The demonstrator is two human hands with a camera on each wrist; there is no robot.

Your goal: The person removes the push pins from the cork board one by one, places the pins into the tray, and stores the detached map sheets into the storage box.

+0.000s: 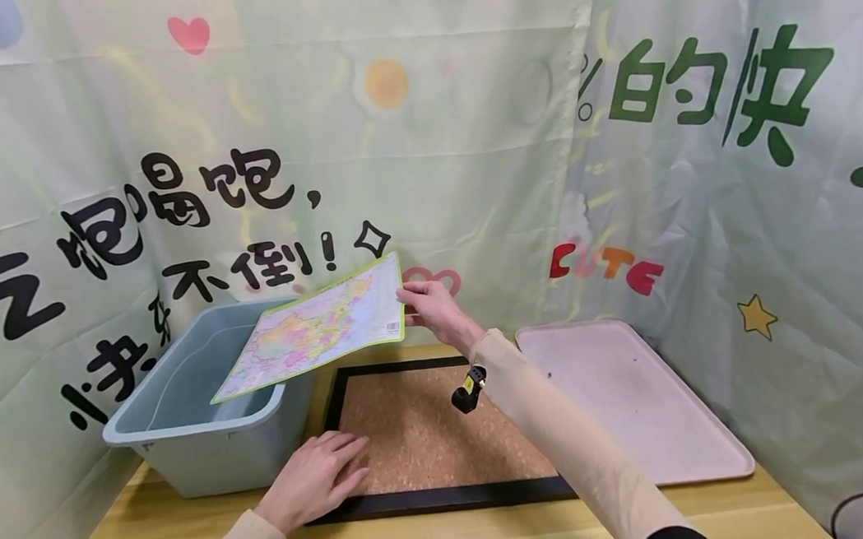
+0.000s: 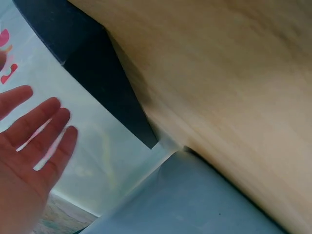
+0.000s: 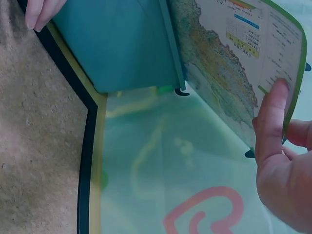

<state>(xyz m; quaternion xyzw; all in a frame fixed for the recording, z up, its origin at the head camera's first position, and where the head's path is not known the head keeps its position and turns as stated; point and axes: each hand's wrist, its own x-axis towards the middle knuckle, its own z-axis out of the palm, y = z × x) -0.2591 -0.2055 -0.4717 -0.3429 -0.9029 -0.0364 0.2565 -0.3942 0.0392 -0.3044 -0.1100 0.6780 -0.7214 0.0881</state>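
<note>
A thin map sheet (image 1: 323, 321) with a green border is pinched at its right edge by my right hand (image 1: 437, 309). It slants over the right rim of the blue-grey plastic tub (image 1: 227, 447). In the right wrist view, thumb and fingers lie on opposite faces of the map (image 3: 224, 63), whose underside also bears a printed map. My left hand (image 1: 317, 480) is by the left edge of a black-framed cork board (image 1: 441, 425), fingers extended and holding nothing. The left wrist view shows these fingers (image 2: 46, 129) slightly spread beside the dark frame (image 2: 87, 53).
A pale pink tray (image 1: 625, 406) lies right of the cork board on the wooden table (image 1: 492, 538). Printed fabric (image 1: 465, 94) hangs behind and along the sides. A small dark device (image 1: 469, 389) is strapped on the right wrist.
</note>
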